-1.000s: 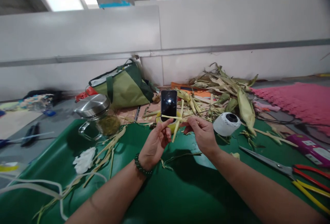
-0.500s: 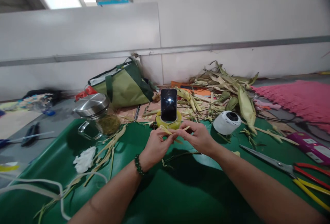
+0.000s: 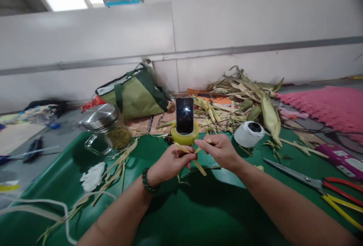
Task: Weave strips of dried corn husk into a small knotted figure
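Observation:
My left hand [image 3: 176, 161] is closed in a pinch on a pale yellow corn husk strip [image 3: 200, 168], whose ends stick out above and below the fingers. Just to its right, my right hand [image 3: 220, 149] pinches part of the husk between thumb and fingers; whether this is the same strip or a second one, I cannot tell. Both hands are held over the green mat [image 3: 181, 215]. Right behind them, a phone [image 3: 185, 115] leans upright in a yellow tape roll [image 3: 183, 139]. A thin dark stalk lies on the mat below the fingers.
Scissors [image 3: 307, 180] and a white roll [image 3: 248, 134] lie to the right. Dried corn husks [image 3: 246, 91] are heaped behind. On the left stand a glass jar [image 3: 104, 129] and a green bag [image 3: 136, 95], with white tissue [image 3: 93, 177], a white cord and husk strips nearer.
My hands have drawn slightly apart, and the left has turned. More of the husk strip now hangs below the left fingers. The view has shifted a little.

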`<state>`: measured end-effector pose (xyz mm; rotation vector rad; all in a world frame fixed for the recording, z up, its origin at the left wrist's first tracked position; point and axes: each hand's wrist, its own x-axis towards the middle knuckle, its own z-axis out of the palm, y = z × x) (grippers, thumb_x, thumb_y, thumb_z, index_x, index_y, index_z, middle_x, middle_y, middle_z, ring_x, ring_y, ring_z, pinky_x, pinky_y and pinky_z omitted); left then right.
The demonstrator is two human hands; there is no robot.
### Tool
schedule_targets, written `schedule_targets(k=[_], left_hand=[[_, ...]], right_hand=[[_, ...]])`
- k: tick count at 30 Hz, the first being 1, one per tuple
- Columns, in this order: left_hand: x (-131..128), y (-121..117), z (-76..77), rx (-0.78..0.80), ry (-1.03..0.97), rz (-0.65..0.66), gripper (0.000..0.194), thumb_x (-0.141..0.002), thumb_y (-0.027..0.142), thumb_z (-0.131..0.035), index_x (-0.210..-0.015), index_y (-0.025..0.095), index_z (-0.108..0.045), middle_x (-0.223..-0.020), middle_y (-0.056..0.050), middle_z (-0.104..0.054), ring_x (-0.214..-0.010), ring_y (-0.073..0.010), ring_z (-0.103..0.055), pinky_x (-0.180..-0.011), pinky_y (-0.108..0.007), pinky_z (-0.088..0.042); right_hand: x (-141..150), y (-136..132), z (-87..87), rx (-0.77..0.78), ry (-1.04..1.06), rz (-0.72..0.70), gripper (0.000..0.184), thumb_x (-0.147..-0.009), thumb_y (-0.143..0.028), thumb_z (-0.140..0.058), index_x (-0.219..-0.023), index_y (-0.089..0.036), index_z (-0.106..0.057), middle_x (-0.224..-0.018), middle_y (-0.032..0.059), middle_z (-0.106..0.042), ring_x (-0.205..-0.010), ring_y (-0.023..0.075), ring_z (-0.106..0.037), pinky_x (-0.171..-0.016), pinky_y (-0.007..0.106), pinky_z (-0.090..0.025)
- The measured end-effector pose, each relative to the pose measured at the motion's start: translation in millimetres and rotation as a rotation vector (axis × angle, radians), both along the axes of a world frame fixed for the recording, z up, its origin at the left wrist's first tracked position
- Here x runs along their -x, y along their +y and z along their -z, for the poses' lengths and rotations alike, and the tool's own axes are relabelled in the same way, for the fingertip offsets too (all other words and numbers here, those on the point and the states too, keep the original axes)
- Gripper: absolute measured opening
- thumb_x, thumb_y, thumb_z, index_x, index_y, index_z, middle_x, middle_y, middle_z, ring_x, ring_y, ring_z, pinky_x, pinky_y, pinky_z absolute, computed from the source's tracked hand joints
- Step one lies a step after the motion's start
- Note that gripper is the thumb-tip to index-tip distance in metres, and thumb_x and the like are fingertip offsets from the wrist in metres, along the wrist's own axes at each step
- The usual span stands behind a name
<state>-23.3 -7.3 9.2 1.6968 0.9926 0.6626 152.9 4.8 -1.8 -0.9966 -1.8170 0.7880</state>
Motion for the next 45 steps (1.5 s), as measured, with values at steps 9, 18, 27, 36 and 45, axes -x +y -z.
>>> schedule_targets(k=[9,18,27,36,45], left_hand=[[-1.5,2.0,0.2,0.156,-0.111,-0.075,0.050,-0.077,0.061,-0.053,-0.063,0.014,-0.061,-0.053,0.001,-0.049,-0.052,-0.0095,-0.043,-0.056,-0.022,-0.038],[1.8,3.2,1.8,0.132,-0.116,-0.018,0.036,-0.076,0.048,-0.060,-0.071,0.013,-0.063,-0.066,0.000,-0.053,-0.053,-0.0080,-0.044,-0.053,-0.023,-0.034],[-0.6,6.4,7.7,0.116,-0.131,-0.148,0.039,-0.074,0.051,-0.060,-0.070,0.013,-0.064,-0.056,0.002,-0.049,-0.050,-0.0082,-0.041,-0.051,-0.022,-0.032],[0.7,11.8,11.2,0.058,-0.171,-0.234,0.036,-0.068,0.049,-0.068,-0.073,0.014,-0.062,-0.059,0.002,-0.054,-0.052,-0.0081,-0.045,-0.051,-0.021,-0.036],[10.9,13.5,0.5,-0.018,-0.105,-0.184,0.049,-0.074,0.051,-0.062,-0.043,0.016,-0.048,-0.053,0.001,-0.047,-0.055,-0.0086,-0.042,-0.055,-0.023,-0.035]], right_hand=[[2.2,8.2,2.0,0.198,0.143,-0.051,0.053,-0.078,-0.055,-0.055,-0.043,-0.018,-0.044,-0.038,-0.0041,-0.037,-0.038,0.0061,-0.034,-0.038,0.021,-0.026],[2.8,9.4,6.0,0.308,0.185,-0.012,0.050,-0.074,-0.053,-0.060,-0.041,-0.018,-0.044,-0.034,-0.0051,-0.037,-0.035,0.0052,-0.032,-0.036,0.020,-0.024],[-4.6,21.3,5.8,0.537,0.248,-0.038,0.053,-0.067,-0.065,-0.061,-0.050,-0.016,-0.052,-0.038,-0.0035,-0.045,-0.034,0.0058,-0.038,-0.038,0.020,-0.028],[6.9,-3.5,5.1,0.161,-0.351,-0.243,0.046,-0.091,-0.047,-0.041,-0.058,-0.017,-0.051,-0.051,-0.0005,-0.053,-0.049,0.0096,-0.048,-0.049,0.021,-0.032],[13.5,-13.3,4.7,0.103,-0.299,-0.269,0.047,-0.094,-0.040,-0.035,-0.053,-0.018,-0.038,-0.048,-0.0041,-0.041,-0.046,0.0085,-0.038,-0.050,0.023,-0.027]])
